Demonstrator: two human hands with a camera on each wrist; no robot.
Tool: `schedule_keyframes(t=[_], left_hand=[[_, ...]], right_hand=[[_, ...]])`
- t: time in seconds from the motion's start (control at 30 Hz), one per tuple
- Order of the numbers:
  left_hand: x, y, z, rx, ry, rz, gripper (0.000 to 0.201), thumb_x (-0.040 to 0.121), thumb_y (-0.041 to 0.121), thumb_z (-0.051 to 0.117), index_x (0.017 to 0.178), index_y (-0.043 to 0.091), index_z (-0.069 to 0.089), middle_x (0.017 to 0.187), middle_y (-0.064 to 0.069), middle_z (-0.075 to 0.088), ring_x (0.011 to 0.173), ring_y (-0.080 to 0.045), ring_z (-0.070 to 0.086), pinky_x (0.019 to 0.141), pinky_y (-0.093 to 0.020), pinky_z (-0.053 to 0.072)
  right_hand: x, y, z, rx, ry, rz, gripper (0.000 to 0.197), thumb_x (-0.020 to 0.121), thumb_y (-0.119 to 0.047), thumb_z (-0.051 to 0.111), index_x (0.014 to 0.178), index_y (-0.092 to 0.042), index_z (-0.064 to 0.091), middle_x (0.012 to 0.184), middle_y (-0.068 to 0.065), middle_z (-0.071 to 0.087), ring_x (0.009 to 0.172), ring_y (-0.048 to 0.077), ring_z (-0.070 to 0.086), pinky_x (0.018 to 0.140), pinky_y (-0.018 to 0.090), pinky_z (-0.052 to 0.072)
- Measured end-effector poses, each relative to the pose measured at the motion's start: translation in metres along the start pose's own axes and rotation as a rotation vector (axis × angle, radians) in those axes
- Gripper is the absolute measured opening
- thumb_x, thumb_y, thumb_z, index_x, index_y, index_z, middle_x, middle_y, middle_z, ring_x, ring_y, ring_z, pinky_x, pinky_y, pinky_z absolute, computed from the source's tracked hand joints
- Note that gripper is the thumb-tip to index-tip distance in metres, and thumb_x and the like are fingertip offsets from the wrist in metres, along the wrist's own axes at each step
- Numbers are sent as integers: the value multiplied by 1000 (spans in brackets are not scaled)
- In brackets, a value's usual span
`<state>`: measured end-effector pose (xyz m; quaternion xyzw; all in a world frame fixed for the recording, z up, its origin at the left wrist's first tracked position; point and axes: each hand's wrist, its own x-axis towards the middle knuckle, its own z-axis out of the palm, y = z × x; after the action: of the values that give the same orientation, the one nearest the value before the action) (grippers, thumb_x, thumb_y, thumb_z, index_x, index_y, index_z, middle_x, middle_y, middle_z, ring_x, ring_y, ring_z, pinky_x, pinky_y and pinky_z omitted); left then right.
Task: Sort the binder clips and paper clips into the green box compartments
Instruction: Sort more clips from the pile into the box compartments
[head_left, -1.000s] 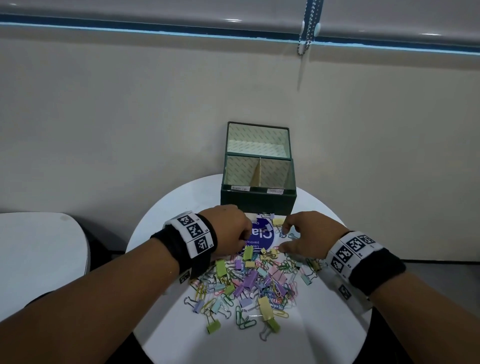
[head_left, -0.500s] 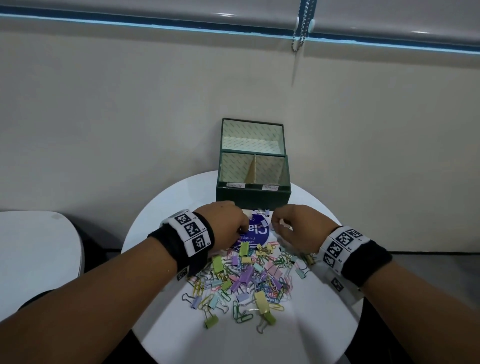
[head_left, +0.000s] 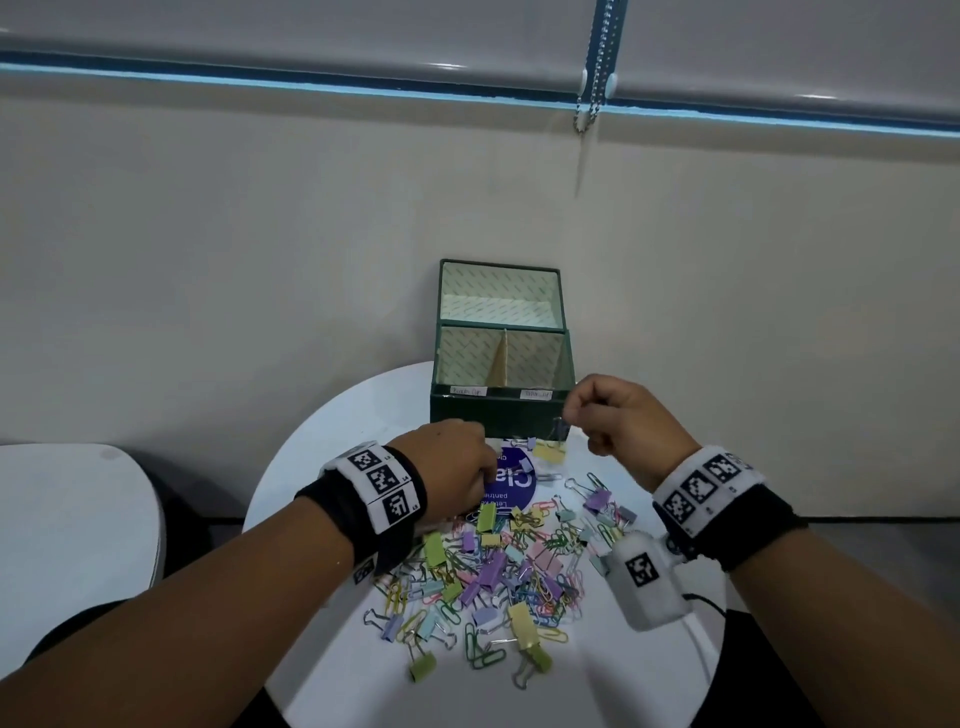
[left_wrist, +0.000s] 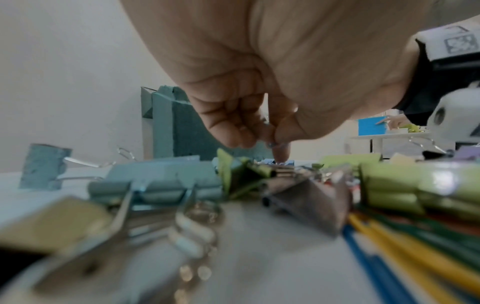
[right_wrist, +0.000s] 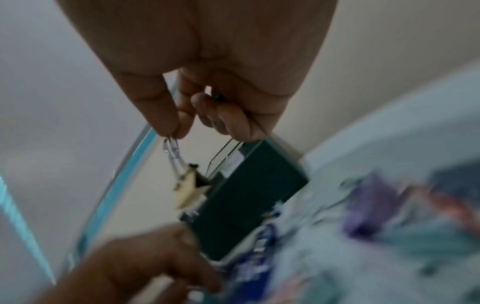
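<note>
Right hand (head_left: 621, 423) raised just near of green box (head_left: 501, 413), binder clip (right_wrist: 188, 188) pinched by wire handle, dangling. Left hand (head_left: 449, 470) low at far edge of clip pile (head_left: 498, 566), fingertips pinched; item held possibly paper clip, view blurred. Advised: clip to be carried over left labelled compartment, released low.

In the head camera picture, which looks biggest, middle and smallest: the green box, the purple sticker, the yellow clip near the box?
1. green box
2. purple sticker
3. yellow clip

The left hand partly covers the sticker.
</note>
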<state>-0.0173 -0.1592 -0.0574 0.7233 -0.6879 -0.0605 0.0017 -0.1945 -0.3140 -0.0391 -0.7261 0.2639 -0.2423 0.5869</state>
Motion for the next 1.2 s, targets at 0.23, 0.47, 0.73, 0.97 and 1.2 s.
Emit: schedule_keyframes(t=[0.23, 0.47, 0.73, 0.97, 1.2], left_hand=[[0, -1, -2, -255, 223, 67, 15, 100, 22, 41, 101, 21, 56, 109, 3, 51, 89, -17, 56, 84, -39, 50], [-4, -3, 1, -253, 283, 242, 15, 100, 23, 47, 103, 24, 61, 157, 1, 23, 116, -19, 58, 92, -31, 50], [-2, -5, 7, -283, 350, 269, 16, 97, 17, 52, 102, 13, 66, 125, -4, 44, 93, -20, 57, 82, -35, 51], [-2, -4, 3, -291, 313, 228, 17, 98, 19, 50, 101, 11, 65, 137, -3, 41, 102, -18, 56, 86, -27, 46], [-2, -2, 3, -326, 290, 224, 15, 97, 16, 50, 99, 13, 65, 115, 3, 45, 90, -12, 52, 80, -23, 42]], right_hand=[[5, -11, 20, 696, -66, 385, 19, 94, -6, 50, 77, -13, 50, 62, 3, 40, 49, 12, 38, 43, 20, 35], [6, -8, 45, 652, -68, 485, 13, 102, -9, 44, 94, -12, 54, 63, 5, 45, 51, 13, 43, 49, 22, 39], [2, 2, 52, 664, 27, 462, 20, 101, -10, 50, 82, -14, 56, 58, 1, 47, 49, 11, 36, 44, 21, 32], [-3, 0, 64, 844, 41, 471, 25, 106, -11, 41, 85, -5, 54, 57, 5, 40, 48, 14, 37, 42, 22, 38], [-9, 3, 56, 857, 66, 523, 23, 103, -8, 44, 82, -8, 53, 58, 4, 40, 46, 12, 38, 42, 21, 40]])
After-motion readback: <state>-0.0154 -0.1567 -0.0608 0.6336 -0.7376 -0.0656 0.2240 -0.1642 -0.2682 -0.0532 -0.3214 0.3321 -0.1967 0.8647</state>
